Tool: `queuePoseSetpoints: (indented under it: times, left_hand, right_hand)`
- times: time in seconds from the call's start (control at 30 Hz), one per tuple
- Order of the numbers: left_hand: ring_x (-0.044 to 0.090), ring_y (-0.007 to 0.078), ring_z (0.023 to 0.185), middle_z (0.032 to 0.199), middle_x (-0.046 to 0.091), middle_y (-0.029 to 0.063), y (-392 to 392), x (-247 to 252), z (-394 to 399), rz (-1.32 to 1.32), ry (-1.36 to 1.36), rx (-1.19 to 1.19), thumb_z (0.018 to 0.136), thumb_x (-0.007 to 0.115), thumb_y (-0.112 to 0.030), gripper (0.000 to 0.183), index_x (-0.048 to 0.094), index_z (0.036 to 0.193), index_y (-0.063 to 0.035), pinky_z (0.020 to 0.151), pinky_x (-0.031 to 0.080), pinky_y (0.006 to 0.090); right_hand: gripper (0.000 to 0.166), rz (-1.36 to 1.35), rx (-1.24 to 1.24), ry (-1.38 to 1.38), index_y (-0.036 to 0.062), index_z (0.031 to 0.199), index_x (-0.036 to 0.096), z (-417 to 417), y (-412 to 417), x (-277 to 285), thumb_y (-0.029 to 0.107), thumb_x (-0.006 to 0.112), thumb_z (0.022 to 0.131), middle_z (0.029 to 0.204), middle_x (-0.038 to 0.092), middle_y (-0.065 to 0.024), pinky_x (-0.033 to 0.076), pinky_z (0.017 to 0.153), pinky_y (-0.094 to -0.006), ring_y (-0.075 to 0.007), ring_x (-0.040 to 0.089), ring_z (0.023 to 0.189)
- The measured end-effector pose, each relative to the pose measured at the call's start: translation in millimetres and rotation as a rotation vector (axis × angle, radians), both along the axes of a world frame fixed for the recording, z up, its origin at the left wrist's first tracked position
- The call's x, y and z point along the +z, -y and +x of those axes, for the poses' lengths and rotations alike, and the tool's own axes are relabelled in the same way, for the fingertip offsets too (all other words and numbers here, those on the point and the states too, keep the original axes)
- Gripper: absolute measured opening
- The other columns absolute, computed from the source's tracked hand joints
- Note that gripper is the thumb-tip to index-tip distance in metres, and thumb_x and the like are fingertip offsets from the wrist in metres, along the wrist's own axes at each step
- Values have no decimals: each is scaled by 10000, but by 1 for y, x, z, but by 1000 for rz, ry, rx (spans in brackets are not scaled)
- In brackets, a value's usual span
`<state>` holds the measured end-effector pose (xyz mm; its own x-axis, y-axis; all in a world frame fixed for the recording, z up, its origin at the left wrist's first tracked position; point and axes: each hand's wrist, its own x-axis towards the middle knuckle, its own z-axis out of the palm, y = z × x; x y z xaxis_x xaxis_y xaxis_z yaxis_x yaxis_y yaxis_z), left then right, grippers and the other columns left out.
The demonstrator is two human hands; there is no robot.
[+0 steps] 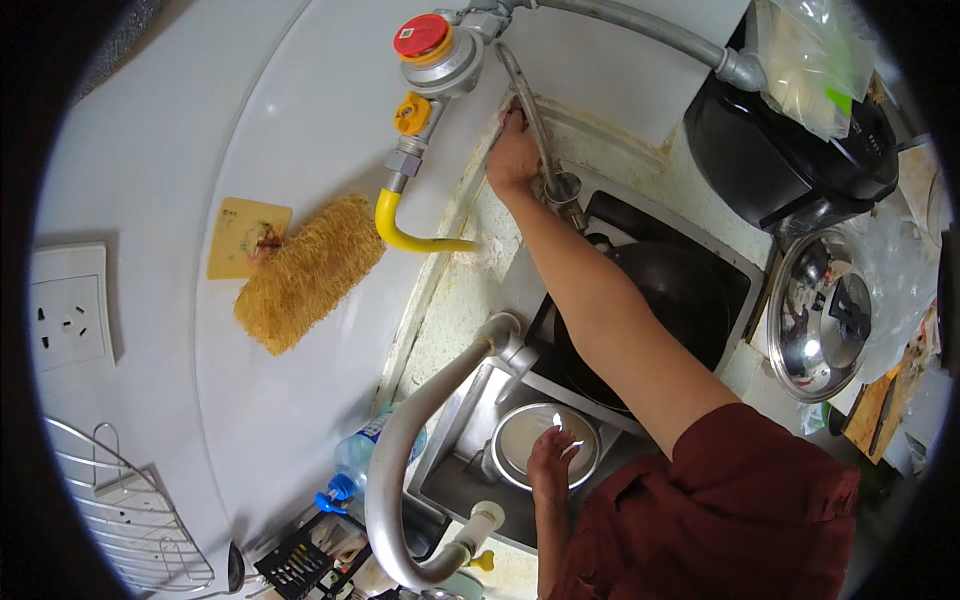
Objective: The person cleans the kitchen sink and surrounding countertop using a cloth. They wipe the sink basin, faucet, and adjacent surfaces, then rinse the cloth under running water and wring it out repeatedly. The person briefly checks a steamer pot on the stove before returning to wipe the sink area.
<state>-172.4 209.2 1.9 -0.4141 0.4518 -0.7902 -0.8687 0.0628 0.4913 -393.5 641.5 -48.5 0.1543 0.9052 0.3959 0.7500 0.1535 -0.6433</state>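
My left hand (551, 465) is over the near rim of a round metal basin (504, 466) of cloudy liquid, its fingers apart. The basin sits in a stainless steel sink (442, 491). My right arm stretches across a black wok (675, 292) on the gas stove (600, 206). At the wall corner, my right hand (516, 154) is beside a bent metal pipe (529, 97); its fingertips are partly hidden, and whether it grips something cannot be told. A thick, curved metal faucet (401, 457) arches beside the sink.
A gas valve with a red cap (422, 36) and a yellow hose (390, 225) runs along the wall. A fibrous loofah (311, 274) hangs there. A plastic bottle (352, 457) stands by the sink. A black appliance (787, 150) and a metal lid (821, 315) are at right.
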Motion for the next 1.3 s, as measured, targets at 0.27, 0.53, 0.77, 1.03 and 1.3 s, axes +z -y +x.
queuePoseSetpoints:
  times: [0.27,0.53,0.77,1.03,1.3]
  left_hand:
    - [570,228,931,1010,594,108,7,6,-11,46,-14,49,855,516,-300,376,507,1114,-28,817,451,362]
    - [563,242,951,1041,585,116,-3,2,-13,193,-5,30,856,515,-314,400,495,1137,-29,834,448,377]
    - [554,228,970,1033,575,127,-1,-4,7,238,42,1,871,509,-326,401,493,1117,-10,829,448,368]
    - [566,228,931,992,587,132,-21,40,-3,163,-129,-68,868,508,-323,388,513,1081,1,801,458,368]
    - [572,242,927,997,591,138,-8,60,8,175,-202,-17,868,512,-304,381,514,1090,5,800,462,364]
  right_hand:
    - [367,-241,99,92,52,1085,514,8,2,5,194,561,750,1096,457,-206,410,818,-397,-352,466,970]
    - [420,-484,102,129,49,1049,557,5,-15,9,280,590,700,1072,498,-161,450,773,-416,-326,506,967]
    - [310,-370,410,339,21,884,616,23,15,26,265,584,695,948,555,-150,475,702,-372,-277,565,881]
    - [270,-604,816,253,30,880,636,41,84,35,269,577,770,1002,575,-195,473,764,-380,-288,600,883]
    - [259,-861,1047,-546,19,771,665,142,86,111,168,461,826,650,636,-64,497,514,-277,-120,600,558]
